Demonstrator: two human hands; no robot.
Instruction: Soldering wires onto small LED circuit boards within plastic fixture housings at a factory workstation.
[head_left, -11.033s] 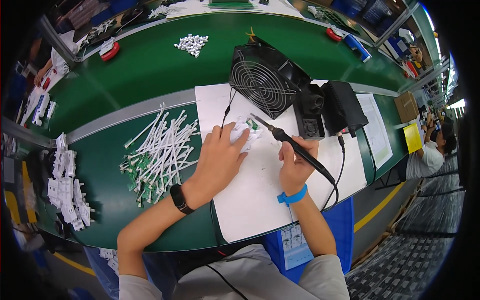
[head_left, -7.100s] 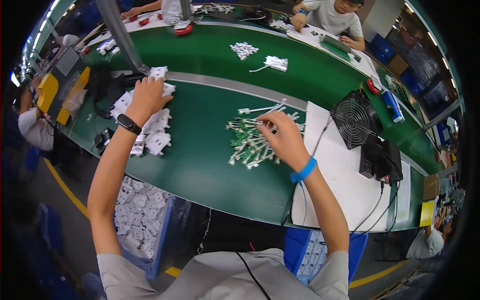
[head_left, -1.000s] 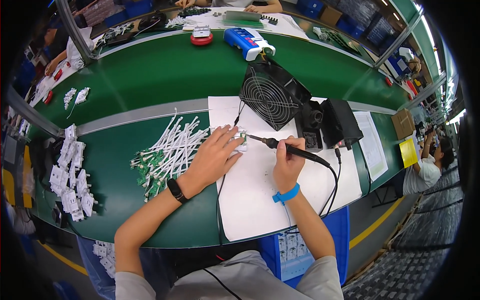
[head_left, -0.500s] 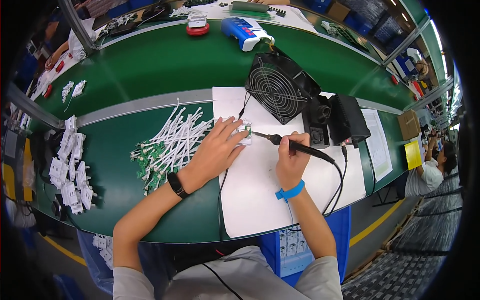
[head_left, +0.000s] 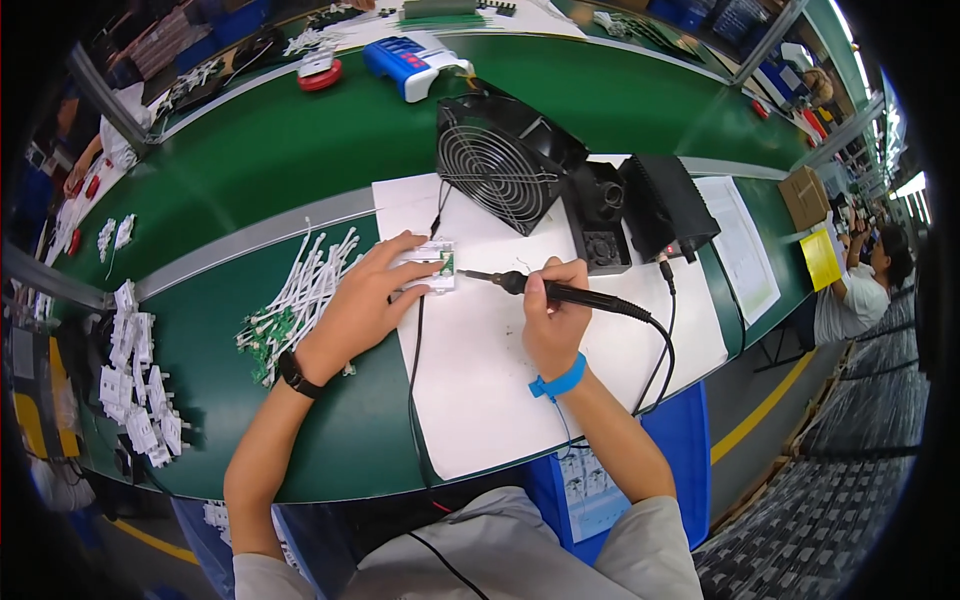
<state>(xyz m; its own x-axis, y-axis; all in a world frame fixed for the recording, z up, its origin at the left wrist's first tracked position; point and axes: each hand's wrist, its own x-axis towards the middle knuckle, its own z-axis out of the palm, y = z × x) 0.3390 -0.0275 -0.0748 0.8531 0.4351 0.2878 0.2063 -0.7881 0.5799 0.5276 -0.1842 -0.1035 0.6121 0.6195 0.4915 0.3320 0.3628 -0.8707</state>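
My right hand (head_left: 556, 318) is closed around the black grip of a soldering iron (head_left: 510, 281), whose tip lies close beside a small green circuit board (head_left: 447, 263). Whether the tip touches it, I cannot tell. That board sits in a white plastic housing (head_left: 437, 283) on the white sheet. Fingers of my left hand (head_left: 362, 300) press on the housing and hold it, covering its left part. Left of that hand spreads a pile of white wires with green boards (head_left: 290, 310) at their ends.
Beyond my hands stand a black fan (head_left: 497, 172) and a black power unit (head_left: 668, 207). White plastic housings (head_left: 137, 385) heap up at the left. A blue-and-white device (head_left: 412, 68) is on the far green surface. Papers (head_left: 740, 240) lie right; a person sits farther right.
The whole view has shifted, so the bench things appear farther left. Both hands keep their holds, with the iron tip still close to the board.
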